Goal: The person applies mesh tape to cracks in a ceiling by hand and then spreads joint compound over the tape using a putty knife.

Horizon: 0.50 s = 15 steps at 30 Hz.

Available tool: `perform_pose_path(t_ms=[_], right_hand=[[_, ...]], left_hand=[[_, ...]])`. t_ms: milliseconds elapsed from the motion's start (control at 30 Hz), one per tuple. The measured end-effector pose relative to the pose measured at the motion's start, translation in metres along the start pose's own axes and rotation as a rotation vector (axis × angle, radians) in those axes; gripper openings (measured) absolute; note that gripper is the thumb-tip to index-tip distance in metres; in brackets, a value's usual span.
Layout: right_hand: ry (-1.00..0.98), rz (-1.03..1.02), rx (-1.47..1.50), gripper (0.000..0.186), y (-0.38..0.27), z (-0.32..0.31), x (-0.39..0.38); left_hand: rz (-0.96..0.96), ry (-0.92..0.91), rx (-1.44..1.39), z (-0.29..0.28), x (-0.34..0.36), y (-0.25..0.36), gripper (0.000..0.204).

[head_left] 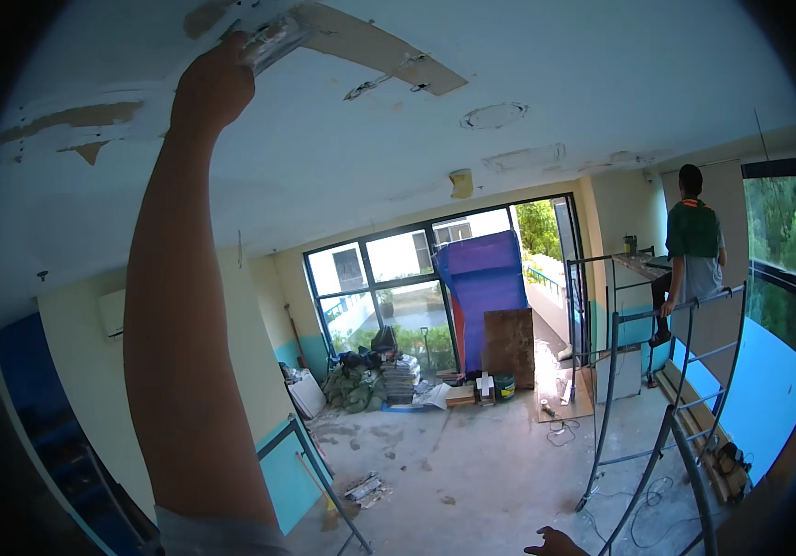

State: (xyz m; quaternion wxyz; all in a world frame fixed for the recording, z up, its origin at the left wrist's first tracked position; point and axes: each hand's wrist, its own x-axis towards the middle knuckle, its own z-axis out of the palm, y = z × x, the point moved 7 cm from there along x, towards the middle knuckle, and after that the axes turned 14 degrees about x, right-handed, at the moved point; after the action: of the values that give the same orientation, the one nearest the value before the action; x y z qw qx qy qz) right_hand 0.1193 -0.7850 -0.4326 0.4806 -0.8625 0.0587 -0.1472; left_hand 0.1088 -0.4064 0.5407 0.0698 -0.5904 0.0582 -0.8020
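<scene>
My left hand (215,83) is raised to the ceiling at the end of a stretched arm. Its fingers wrap round a putty-smeared metal trowel (279,43), whose blade lies against or very near the ceiling. Beside the blade runs a long bare beige strip (384,54) with rough whitish edges. Low at the bottom edge, my right hand (555,542) shows only in part, its fingers apart and nothing visible in them. The pale ceiling (342,139) carries other brown patches and ring-shaped marks.
A co-worker (694,232) sits high on a metal scaffold (611,389) at right. Cables (648,510) trail over the floor below. Bags and stacked material (398,380) lie by the windows, next to a brown board (509,347). A metal frame (324,477) stands at lower left.
</scene>
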Motion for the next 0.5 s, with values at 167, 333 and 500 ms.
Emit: perform_pose_path(t_ms=[167, 333, 500], right_hand=[[0.089, 0.058, -0.033, 0.076, 0.027, -0.019, -0.026], [0.125, 0.214, -0.054, 0.071, 0.064, -0.027, -0.063], [0.155, 0.183, -0.101, 0.072, 0.065, -0.028, -0.073]], left_hand=[[0.033, -0.050, 0.105, 0.013, 0.012, 0.007, 0.038], [0.037, 0.010, 0.034, 0.038, 0.014, 0.005, 0.038], [0.138, -0.029, 0.119, 0.093, 0.005, 0.027, 0.033]])
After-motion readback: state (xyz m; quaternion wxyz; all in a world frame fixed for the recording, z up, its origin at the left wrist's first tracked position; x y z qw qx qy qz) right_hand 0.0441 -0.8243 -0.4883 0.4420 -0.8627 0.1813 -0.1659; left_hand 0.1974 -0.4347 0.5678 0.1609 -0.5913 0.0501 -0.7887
